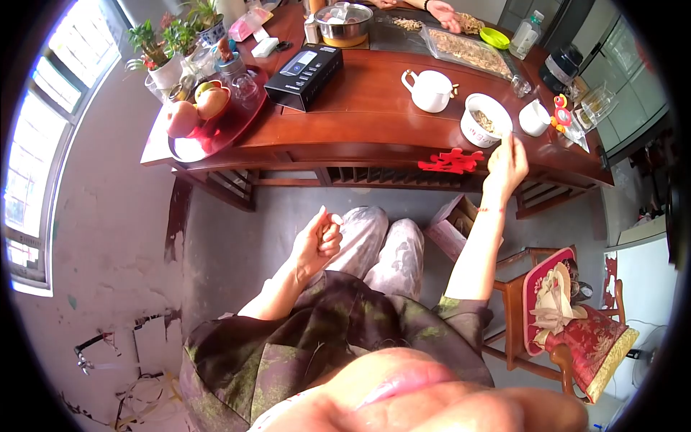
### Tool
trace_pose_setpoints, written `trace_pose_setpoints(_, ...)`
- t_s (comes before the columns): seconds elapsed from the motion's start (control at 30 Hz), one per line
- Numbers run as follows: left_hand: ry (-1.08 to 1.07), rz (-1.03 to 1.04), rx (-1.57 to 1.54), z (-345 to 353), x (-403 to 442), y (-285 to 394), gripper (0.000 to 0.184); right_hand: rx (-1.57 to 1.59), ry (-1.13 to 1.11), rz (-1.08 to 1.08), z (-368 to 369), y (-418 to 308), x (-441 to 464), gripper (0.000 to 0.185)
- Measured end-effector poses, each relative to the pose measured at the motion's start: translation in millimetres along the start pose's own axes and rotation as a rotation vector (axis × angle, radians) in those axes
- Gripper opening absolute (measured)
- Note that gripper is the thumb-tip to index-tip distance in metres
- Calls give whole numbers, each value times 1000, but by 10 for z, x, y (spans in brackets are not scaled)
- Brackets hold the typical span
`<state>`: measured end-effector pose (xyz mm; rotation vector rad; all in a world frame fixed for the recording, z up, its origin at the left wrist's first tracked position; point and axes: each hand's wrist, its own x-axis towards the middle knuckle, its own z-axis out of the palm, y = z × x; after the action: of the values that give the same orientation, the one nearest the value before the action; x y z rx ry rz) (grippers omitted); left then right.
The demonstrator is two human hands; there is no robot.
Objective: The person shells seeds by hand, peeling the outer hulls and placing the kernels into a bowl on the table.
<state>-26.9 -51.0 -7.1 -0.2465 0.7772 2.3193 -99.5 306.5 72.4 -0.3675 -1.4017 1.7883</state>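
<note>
My right hand (507,169) is at the near right rim of a white bowl (476,132) with red marks on its side. Its fingertips are pinched together; whatever lies between them is too small to tell. Small brownish pieces (484,121) lie inside the bowl. Above my lap, my left hand (319,241) is held with its fingers curled in and the thumb against them. What that hand holds, if anything, is hidden. A white teapot (430,91) stands left of the bowl, and a white cup (534,118) stands to its right.
Across the wooden table (374,83), another person's hand (444,14) is near a tray of brownish pieces (468,54). A black box (304,75) and a red fruit tray (248,119) are on the left. An open carton (455,225) and a chair (512,306) stand below.
</note>
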Motion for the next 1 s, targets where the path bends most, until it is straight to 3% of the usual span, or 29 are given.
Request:
trace_pose_setpoints(0.13, -55, 7, -66, -26, 74, -28, 36, 267, -105, 274, 49, -38, -602, 36)
trace_pose_setpoints(0.2, 9, -27, -238, -17, 110, -43, 33, 427, -188, 443, 47, 86, -917, 32)
trace_pose_setpoints(0.27, -19, -31, -306, -26, 117, -67, 27, 364, -262, 598, 82, 193, -1253, 33)
trace_pose_setpoints(0.33, 150, -45, -427, 60, 146, -64, 24, 335, -394, 698, 111, 190, -1644, 28)
trace_pose_setpoints(0.47, 95, 44, -455, -253, 268, -165, 30, 210, -537, 744, 163, 308, -2241, 22)
trace_pose_setpoints(0.53, 39, 33, -460, -211, 214, -155, 32, 73, -612, 631, 189, 354, -2459, 18)
trace_pose_setpoints(0.6, 5, 43, -454, -250, 207, -183, 36, -186, -672, 202, 218, 455, -2623, 18)
trace_pose_setpoints(0.73, 38, 29, -443, -162, 134, -204, 39, -370, -807, 172, 237, 384, -2768, 21)
trace_pose_setpoints(0.9, -63, -6, -443, -353, 154, -305, 39, -607, -850, -127, 208, 372, -2858, 22)
trace_pose_setpoints(1.0, 61, -5, -328, -285, 129, -338, 34, -708, -876, -173, 196, 369, -2894, 17)
